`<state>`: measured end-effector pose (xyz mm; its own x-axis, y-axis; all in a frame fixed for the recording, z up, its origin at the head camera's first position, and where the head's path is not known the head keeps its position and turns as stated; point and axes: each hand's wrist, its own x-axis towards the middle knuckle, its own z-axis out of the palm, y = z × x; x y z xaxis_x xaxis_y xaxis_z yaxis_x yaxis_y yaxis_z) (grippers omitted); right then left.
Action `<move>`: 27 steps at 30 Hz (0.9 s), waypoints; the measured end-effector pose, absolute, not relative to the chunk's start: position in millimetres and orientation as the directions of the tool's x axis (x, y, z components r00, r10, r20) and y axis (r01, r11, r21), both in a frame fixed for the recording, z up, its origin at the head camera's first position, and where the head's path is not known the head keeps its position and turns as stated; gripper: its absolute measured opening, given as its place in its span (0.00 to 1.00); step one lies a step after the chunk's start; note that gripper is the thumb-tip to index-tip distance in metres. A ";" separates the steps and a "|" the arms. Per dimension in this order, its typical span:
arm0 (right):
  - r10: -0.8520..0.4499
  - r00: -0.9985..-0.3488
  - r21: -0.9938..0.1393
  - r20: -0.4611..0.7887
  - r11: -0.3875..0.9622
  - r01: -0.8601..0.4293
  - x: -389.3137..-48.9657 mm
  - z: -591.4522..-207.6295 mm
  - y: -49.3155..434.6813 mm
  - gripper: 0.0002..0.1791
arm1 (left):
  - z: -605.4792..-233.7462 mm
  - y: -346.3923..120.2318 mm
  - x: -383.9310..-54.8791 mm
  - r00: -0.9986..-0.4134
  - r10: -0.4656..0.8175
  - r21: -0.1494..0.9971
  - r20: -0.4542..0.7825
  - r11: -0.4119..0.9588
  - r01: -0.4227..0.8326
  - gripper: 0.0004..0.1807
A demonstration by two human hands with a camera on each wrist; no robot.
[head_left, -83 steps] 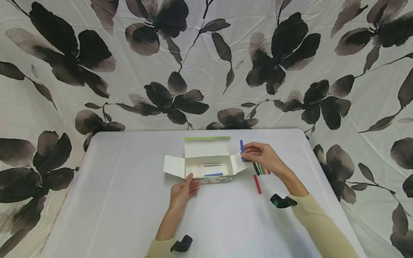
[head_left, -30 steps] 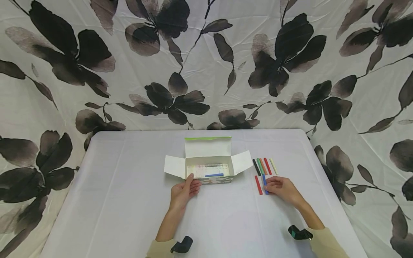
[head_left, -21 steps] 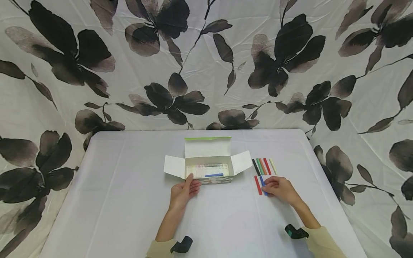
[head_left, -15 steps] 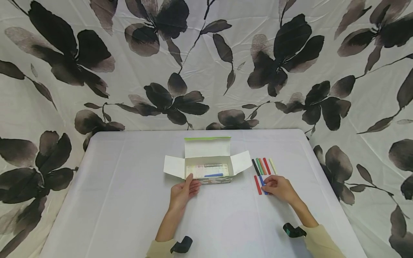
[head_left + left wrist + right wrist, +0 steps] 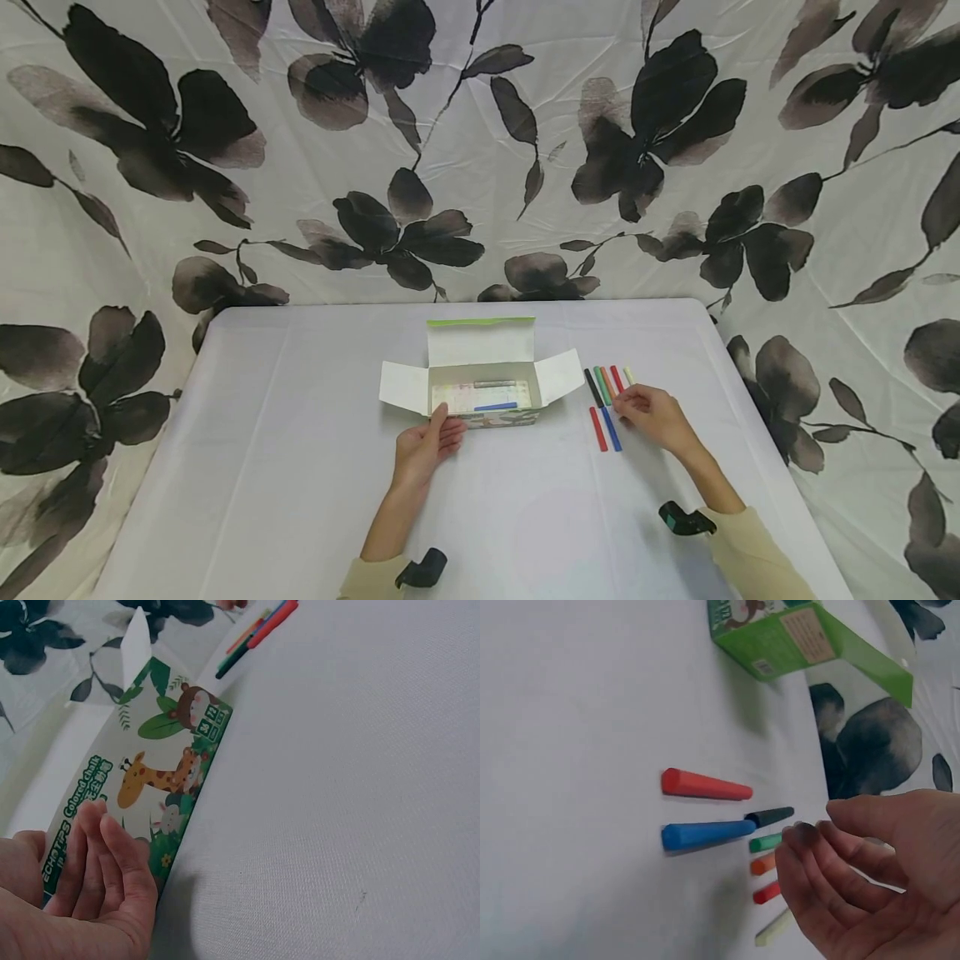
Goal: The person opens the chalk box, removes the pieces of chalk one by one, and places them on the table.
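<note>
An opened chalk box point(image 5: 495, 421), printed "Colored chalk" with cartoon animals, stands on the table. My left hand point(image 5: 422, 450) grips its near left wall, thumb at the rim and fingers against the printed front point(image 5: 150, 780). Inside the box lie a blue chalk stick point(image 5: 496, 407) and a grey one point(image 5: 493, 384). My right hand point(image 5: 656, 417) hovers over the chalk to the right, fingers loosely bent and holding nothing. Beside its fingertips lie a blue chalk stick point(image 5: 709, 834) and a red one point(image 5: 705, 784). Behind them is a row of black point(image 5: 771, 817), green, orange, red and pale yellow sticks.
The box's lid flap point(image 5: 482, 343) stands up at the back; side flaps point(image 5: 405, 387) spread out left and right. A white cloth covers the table point(image 5: 285, 483). Behind the far edge hangs a floral curtain point(image 5: 450, 150).
My right hand has carried a blue chalk stick from beside the box to the table, laid it next to the red one, let go and drawn slightly back. The left hand has stayed on the box.
</note>
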<state>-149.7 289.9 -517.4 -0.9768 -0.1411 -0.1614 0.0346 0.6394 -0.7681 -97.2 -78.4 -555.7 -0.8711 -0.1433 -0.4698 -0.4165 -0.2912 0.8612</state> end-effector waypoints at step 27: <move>-0.192 -0.981 -0.875 -0.015 0.478 -0.081 -190.5 -459.0 231.6 0.14 | -555.1 -81.4 -93.7 -0.876 -0.159 0.870 -0.455 -0.291 -0.398 0.29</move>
<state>-190.5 231.6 -459.0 -0.9813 -0.1922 -0.0146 -0.0807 0.4782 -0.8745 -93.7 -81.4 -555.1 -0.8764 -0.1589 -0.4546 -0.3983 -0.2911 0.8698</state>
